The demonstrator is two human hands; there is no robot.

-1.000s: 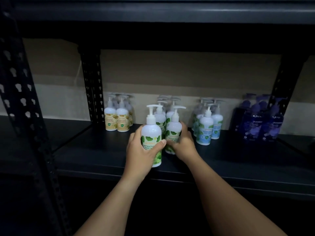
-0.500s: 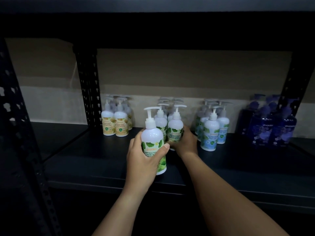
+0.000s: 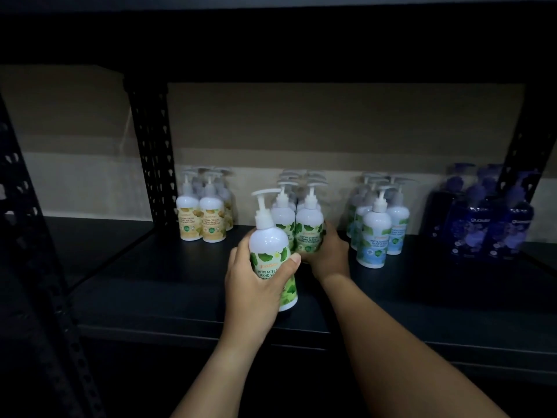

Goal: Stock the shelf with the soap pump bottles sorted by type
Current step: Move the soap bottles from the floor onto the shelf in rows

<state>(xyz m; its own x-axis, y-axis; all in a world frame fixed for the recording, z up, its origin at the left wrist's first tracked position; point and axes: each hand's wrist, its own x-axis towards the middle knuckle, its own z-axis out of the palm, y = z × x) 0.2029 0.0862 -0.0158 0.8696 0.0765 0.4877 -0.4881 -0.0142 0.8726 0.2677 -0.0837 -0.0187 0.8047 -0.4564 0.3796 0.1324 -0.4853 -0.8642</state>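
Observation:
My left hand (image 3: 253, 285) is wrapped around a white green-leaf pump bottle (image 3: 271, 248), upright near the front of the dark shelf (image 3: 168, 285). My right hand (image 3: 330, 256) grips a second green-leaf bottle (image 3: 309, 226) at the front right of the green-leaf group (image 3: 283, 215) in the shelf's middle. The yellow-label bottles (image 3: 205, 218) stand to the left. The blue-label white bottles (image 3: 376, 233) stand to the right. Dark blue bottles (image 3: 482, 224) are at the far right.
Black perforated uprights (image 3: 153, 164) stand at the back left, back right and near left. An upper shelf board (image 3: 271, 40) hangs low overhead. A beige wall is behind the bottles. Bare shelf surface lies between the groups and along the front.
My right hand has pushed its green-leaf bottle back against the green group. The left hand's bottle has stayed nearly in place at the shelf front.

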